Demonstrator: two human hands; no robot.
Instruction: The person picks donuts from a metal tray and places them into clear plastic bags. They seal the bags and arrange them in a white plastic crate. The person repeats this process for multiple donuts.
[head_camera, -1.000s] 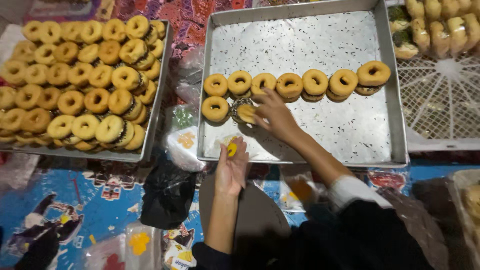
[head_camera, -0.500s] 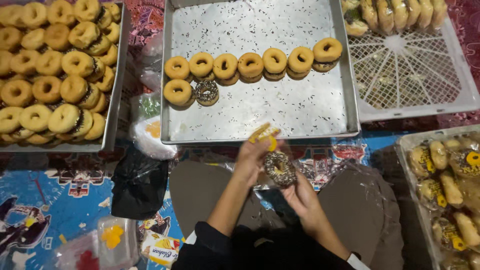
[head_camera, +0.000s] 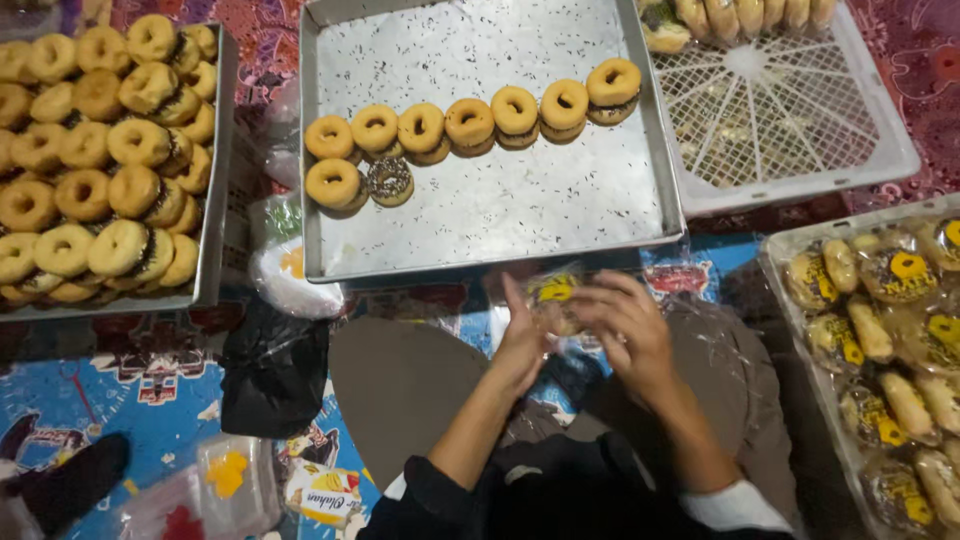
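Below the near rim of the steel tray (head_camera: 490, 255), both hands now close on a clear wrapper (head_camera: 552, 300) holding the doughnut seen bare a moment ago, left hand (head_camera: 522, 340) flat against it, right hand (head_camera: 625, 325) fingers curled pinching its edge.

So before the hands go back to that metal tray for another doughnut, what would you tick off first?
1. Clear bag held by both hands: ok, left hand and right hand are both on it.
2. Doughnut fully inside the bag: cannot tell, the fingers and the plastic hide it.
3. Bag closed: cannot tell.
4. Doughnuts left to take: ok, the metal tray has a row of plain ones plus a chocolate-sprinkled doughnut near its front left.
5. Place for the finished pack: ok, the tray of bagged pastries lies at the right.
6. A hand free to reach: not ok, both are busy.
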